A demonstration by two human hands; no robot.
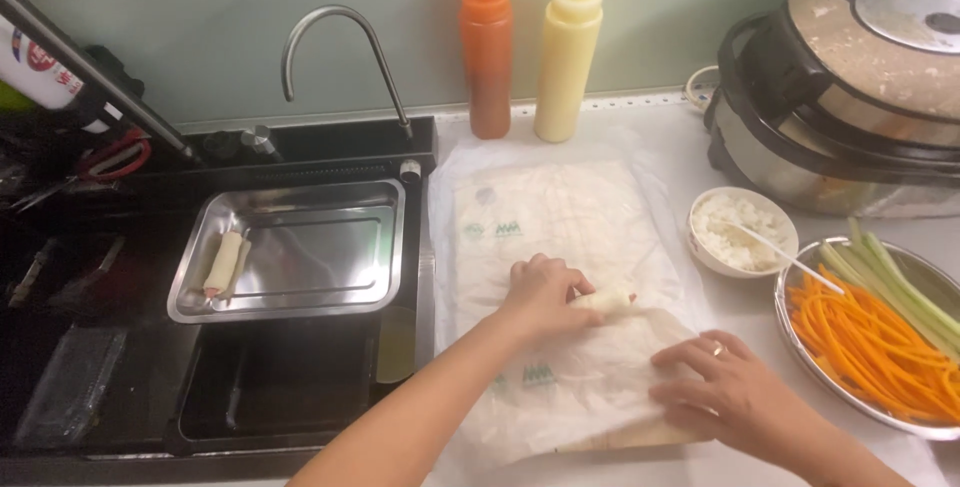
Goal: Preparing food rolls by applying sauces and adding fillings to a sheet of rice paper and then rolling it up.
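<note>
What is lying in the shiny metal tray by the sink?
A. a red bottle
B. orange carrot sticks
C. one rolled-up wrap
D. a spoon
C, because the metal tray holds a single pale finished roll at its left end, and the rest of the tray is bare steel, while the carrot sticks sit in a separate dish on the right.

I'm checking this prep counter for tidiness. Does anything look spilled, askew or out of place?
Nothing looks spilled or damaged. The left hand presses a small roll and the right hand rests flat on the wrapper sheet. One finished roll lies in the steel tray over the sink.
</note>
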